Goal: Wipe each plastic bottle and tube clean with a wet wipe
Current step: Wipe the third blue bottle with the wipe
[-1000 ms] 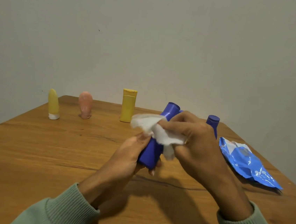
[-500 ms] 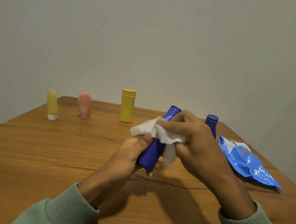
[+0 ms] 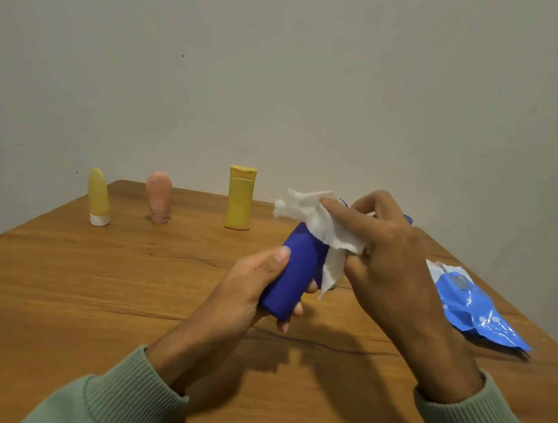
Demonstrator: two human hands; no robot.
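Over our wooden table [image 3: 96, 299], our left hand [image 3: 249, 287] grips the dark blue plastic bottle [image 3: 295, 271]; our right hand [image 3: 390, 257] pinches the crumpled white wet wipe [image 3: 318, 219] against its top.

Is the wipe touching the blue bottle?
Touching. The head view shows the wipe draped over the upper end of the blue bottle, held there by the right hand.

Left hand [image 3: 252, 286] curled gripping, right hand [image 3: 390, 257] pinching above it

We see a deep blue bottle [image 3: 293, 275], a white wipe [image 3: 318, 220], a yellow bottle [image 3: 239, 202], a yellow tube [image 3: 98, 194] capped white, a pink tube [image 3: 158, 195], a bright blue packet [image 3: 475, 309] with perhaps pale dots, ribbed sage-green sleeves [image 3: 120, 398], and a brown wood-grained worktop [image 3: 89, 294].
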